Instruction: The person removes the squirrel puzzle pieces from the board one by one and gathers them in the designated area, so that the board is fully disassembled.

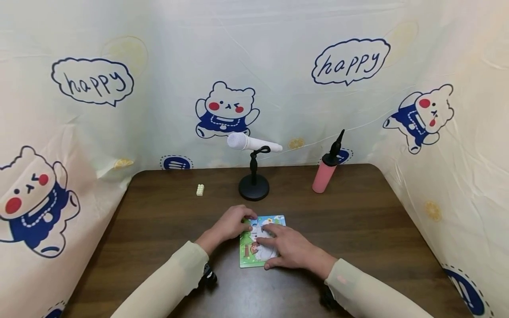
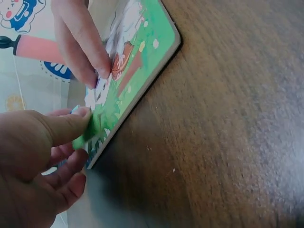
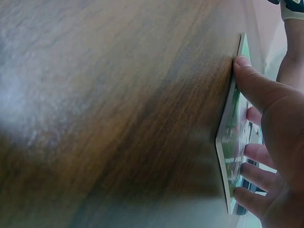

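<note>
A flat picture puzzle (image 1: 247, 261) with a green border, white figures and a small brown-haired character lies on the table between my hands. At its upper left corner my left hand (image 1: 232, 224) pinches a green puzzle piece (image 2: 81, 141) between thumb and fingers, tilted up at the board's edge. From the right, my right hand (image 1: 294, 248) spreads over the picture. Its fingertips touch the puzzle's face, while the thumb (image 3: 243, 61) lies against the near edge. Part of the picture is hidden under both hands.
Behind the puzzle stands a white microphone (image 1: 258, 143) on a black stand (image 1: 253, 187). A cream toy brick (image 1: 200, 190) lies to the left of it. Further right is a pink hand pump (image 1: 324, 176) with a black nozzle. Printed cloth (image 1: 278, 53) hangs around the brown table (image 1: 358, 212).
</note>
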Action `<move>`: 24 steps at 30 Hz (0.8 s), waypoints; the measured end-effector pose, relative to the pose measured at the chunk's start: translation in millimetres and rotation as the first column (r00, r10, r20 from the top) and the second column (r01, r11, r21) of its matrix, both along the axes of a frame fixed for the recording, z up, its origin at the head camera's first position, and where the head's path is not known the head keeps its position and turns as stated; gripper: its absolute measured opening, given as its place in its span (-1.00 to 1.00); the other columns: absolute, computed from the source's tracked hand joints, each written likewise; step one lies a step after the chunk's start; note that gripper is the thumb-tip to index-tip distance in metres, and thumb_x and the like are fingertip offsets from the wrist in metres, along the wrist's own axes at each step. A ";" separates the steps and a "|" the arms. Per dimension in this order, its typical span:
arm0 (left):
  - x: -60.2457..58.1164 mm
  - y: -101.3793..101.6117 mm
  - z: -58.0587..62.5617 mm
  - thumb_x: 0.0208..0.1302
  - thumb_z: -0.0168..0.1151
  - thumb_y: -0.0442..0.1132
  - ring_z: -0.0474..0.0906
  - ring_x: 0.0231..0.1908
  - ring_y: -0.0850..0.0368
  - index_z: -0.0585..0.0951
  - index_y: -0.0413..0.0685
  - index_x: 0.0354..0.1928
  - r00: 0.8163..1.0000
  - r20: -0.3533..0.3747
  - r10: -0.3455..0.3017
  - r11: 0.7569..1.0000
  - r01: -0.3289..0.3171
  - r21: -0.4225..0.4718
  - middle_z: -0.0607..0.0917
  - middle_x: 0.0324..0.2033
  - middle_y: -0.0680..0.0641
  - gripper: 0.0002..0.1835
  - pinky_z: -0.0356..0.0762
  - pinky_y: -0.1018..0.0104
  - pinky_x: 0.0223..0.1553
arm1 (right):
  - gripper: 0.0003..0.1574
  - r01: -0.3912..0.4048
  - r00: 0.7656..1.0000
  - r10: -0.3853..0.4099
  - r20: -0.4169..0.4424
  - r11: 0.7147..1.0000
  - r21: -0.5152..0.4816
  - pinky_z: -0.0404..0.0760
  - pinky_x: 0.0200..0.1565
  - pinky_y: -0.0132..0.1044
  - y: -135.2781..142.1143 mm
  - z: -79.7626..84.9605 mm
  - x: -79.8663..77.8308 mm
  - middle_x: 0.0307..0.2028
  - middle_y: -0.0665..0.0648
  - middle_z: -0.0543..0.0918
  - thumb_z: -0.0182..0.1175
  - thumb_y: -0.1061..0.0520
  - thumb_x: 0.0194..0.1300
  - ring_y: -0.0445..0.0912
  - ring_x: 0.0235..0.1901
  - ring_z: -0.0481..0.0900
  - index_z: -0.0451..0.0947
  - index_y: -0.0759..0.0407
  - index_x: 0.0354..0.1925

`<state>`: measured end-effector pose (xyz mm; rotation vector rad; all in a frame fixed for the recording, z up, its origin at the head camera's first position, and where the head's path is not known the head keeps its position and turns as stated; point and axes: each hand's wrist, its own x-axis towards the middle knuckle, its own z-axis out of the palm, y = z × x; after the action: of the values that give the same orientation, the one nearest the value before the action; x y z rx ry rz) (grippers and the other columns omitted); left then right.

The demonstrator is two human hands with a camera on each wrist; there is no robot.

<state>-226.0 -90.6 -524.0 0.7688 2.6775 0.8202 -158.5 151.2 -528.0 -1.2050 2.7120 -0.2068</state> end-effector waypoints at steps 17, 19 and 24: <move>0.7 -9.2 -3.7 0.23 0.47 -0.33 0.54 -0.31 0.17 0.78 -0.08 -0.18 0.977 0.068 0.204 0.974 -0.209 0.088 0.71 -0.33 0.06 -0.87 0.58 0.20 -0.20 | -0.06 0.013 1.000 -0.013 0.010 1.000 0.002 0.41 0.37 0.01 0.9 -1.3 2.1 0.51 0.12 0.30 0.15 -0.59 0.26 0.02 0.47 0.30 0.33 -0.33 0.49; 0.5 -9.9 -3.6 0.23 0.46 -0.33 0.54 -0.31 0.18 0.78 -0.07 -0.18 0.977 0.070 0.200 0.974 -0.206 0.092 0.71 -0.33 0.06 -0.87 0.58 0.20 -0.19 | -0.06 0.015 1.000 -0.015 0.012 1.000 0.000 0.42 0.37 0.02 0.8 -1.0 2.0 0.51 0.12 0.29 0.15 -0.59 0.26 0.02 0.47 0.30 0.34 -0.33 0.49; -1.1 -12.7 -1.0 0.28 0.42 -0.35 0.54 -0.31 0.18 0.80 -0.03 -0.18 0.978 0.094 0.184 0.973 -0.195 0.122 0.73 -0.33 0.08 -0.89 0.59 0.20 -0.17 | -0.06 0.015 1.000 -0.015 0.022 1.000 -0.003 0.42 0.37 0.03 0.2 0.3 1.6 0.52 0.12 0.29 0.16 -0.58 0.26 0.03 0.46 0.31 0.34 -0.32 0.49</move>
<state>-227.2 -103.3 -525.0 0.4980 2.6741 1.0584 -156.9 151.3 -527.7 -1.1769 2.7034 -0.2249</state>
